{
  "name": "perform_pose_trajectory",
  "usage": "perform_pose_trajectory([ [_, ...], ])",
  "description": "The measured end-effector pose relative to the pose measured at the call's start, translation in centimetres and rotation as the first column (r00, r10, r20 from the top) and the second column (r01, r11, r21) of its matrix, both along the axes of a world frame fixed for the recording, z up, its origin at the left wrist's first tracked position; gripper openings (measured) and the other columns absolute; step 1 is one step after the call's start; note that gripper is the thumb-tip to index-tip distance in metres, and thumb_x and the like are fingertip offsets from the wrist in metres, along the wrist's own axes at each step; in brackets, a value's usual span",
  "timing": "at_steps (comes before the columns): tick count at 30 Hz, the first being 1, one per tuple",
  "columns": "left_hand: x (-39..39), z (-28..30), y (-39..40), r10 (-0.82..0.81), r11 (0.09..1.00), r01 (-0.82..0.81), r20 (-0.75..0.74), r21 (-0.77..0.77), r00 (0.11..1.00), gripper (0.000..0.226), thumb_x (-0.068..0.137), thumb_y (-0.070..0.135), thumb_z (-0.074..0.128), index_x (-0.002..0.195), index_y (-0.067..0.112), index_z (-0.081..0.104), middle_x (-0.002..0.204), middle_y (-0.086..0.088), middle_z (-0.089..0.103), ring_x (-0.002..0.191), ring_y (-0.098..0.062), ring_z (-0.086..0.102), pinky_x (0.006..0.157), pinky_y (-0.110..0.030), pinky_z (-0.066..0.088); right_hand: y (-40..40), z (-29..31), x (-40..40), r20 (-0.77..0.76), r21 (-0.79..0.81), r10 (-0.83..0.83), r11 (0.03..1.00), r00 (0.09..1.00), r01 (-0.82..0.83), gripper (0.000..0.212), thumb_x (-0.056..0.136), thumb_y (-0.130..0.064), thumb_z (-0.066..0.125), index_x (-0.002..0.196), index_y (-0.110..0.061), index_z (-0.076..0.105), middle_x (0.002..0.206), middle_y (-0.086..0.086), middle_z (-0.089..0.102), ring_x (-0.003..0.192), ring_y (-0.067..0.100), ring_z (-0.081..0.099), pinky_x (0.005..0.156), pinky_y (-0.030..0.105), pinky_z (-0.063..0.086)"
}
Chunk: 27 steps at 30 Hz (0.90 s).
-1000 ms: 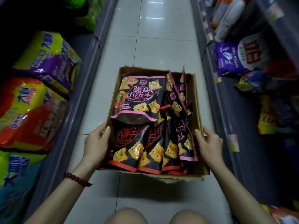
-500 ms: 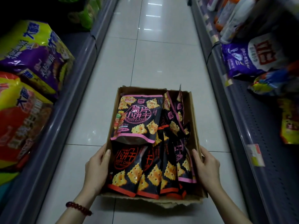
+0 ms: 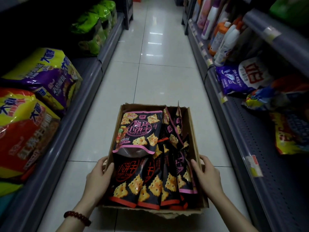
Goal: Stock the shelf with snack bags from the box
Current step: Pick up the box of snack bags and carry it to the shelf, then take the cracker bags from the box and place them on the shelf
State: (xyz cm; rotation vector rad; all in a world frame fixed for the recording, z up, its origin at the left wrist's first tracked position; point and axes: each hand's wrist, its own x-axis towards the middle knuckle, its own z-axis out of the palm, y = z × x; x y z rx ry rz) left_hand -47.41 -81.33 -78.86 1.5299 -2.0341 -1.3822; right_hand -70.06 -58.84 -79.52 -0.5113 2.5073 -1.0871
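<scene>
An open cardboard box [image 3: 194,131] is carried above the aisle floor, held between both hands. It is packed with several black snack bags of crispy biscuits; one with pink trim [image 3: 138,131] lies flat on top at the far left, and red-trimmed ones [image 3: 127,185] lie at the near end. My left hand [image 3: 97,178] grips the box's left wall, thumb over the rim against a bag. My right hand [image 3: 206,174] grips the right wall the same way. The right shelf [image 3: 247,148] has a bare dark stretch beside the box.
Large yellow, purple and red noodle packs [image 3: 33,106] fill the left shelf, with green bags [image 3: 93,27] farther back. On the right stand detergent bottles [image 3: 222,36], a purple bag [image 3: 240,77] and yellow bags [image 3: 291,131]. A tiled aisle [image 3: 155,64] runs ahead.
The view has tilted up along the aisle, so the box and both hands sit lower in the frame. Both hands keep the same hold on the box walls.
</scene>
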Motion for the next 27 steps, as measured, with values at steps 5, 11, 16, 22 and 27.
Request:
perform_pose_trajectory([
  [5,-0.3,2.5,-0.6,0.052,0.976,-0.068,-0.079,-0.209,0.996,0.033,0.098,0.028,0.045,0.127,0.014,0.054,0.121,-0.001,0.059,0.102,-0.008,0.049,0.068,-0.011,0.036,-1.4,2.9,-0.3,-0.14,-0.175,-0.063,0.984,0.988,0.037,0.035,0.092,-0.034,0.058,0.123,-0.017,0.056,0.11,0.0,0.066,0.106,0.018,0.062,0.089,0.038,0.052],
  [11,-4.4,4.6,-3.1,-0.083,0.934,0.023,-0.154,-0.357,0.985,0.031,0.097,0.029,0.047,0.121,0.013,0.058,0.115,-0.001,0.063,0.099,-0.007,0.056,0.07,-0.012,0.041,-5.2,5.5,0.2,-0.208,-0.255,0.024,0.964,0.978,-0.077,0.033,0.092,-0.03,0.059,0.123,-0.02,0.057,0.108,-0.005,0.065,0.1,0.01,0.061,0.088,0.025,0.048],
  [16,-8.0,3.7,-3.9,-0.187,0.9,0.155,-0.039,-0.408,0.982,0.037,0.097,0.034,0.046,0.127,0.015,0.055,0.123,0.0,0.058,0.104,-0.007,0.053,0.072,-0.004,0.041,-7.4,4.7,0.7,-0.191,-0.239,0.061,0.965,0.98,-0.106,0.033,0.091,-0.034,0.058,0.122,-0.025,0.056,0.109,-0.009,0.065,0.102,0.008,0.061,0.089,0.027,0.051],
  [22,-9.1,0.7,-2.7,-0.264,0.918,0.258,0.023,-0.3,0.964,0.045,0.097,0.031,0.047,0.139,0.017,0.044,0.146,-0.002,0.043,0.135,-0.016,0.039,0.111,-0.034,0.035,-7.9,3.0,0.8,-0.209,-0.212,0.053,0.972,0.976,-0.099,0.036,0.091,-0.032,0.06,0.126,-0.025,0.055,0.118,-0.012,0.057,0.109,0.008,0.057,0.093,0.031,0.05],
  [27,-7.6,-1.1,-1.6,-0.248,0.944,0.209,-0.133,-0.257,0.959,0.066,0.09,0.032,0.058,0.147,0.025,0.027,0.153,0.004,0.026,0.134,-0.008,0.033,0.108,-0.029,0.038,-7.7,1.8,1.5,-0.199,-0.258,-0.016,0.965,0.98,-0.037,0.033,0.088,-0.021,0.065,0.121,-0.019,0.06,0.115,-0.007,0.06,0.108,0.01,0.058,0.093,0.032,0.051],
])
